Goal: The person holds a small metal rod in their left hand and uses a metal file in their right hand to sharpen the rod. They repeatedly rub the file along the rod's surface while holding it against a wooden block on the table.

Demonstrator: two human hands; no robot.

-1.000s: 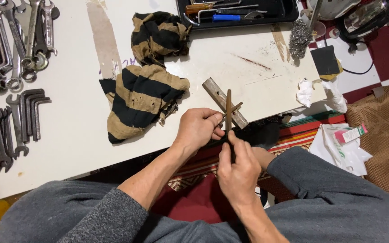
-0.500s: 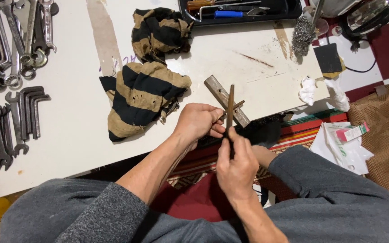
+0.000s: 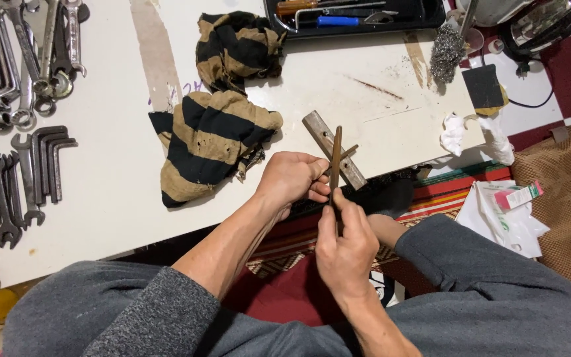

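Looking down from my head camera, I see my two bare hands meeting at the near edge of a white desk (image 3: 365,99). My left hand (image 3: 290,178) has its fingers curled shut around a small piece I cannot make out, pressed against a flat grey metal bar (image 3: 328,149) that lies slantwise on the desk edge. My right hand (image 3: 346,241) has its fingers closed tight on the lower end of a thin brown rod (image 3: 336,158), which stands nearly upright and crosses over the metal bar. The two hands touch at the fingertips.

Just left of the hands lies a crumpled cloth with tan and black stripes (image 3: 213,132). Far left, a row of dark wrenches (image 3: 14,178) lies on the desk, with shinier spanners (image 3: 28,46) above them. At the far edge sits a black tray (image 3: 424,13) holding screwdrivers, and beside it a tuft of steel wool (image 3: 445,54). White crumpled paper (image 3: 454,132) lies near the desk's right corner.
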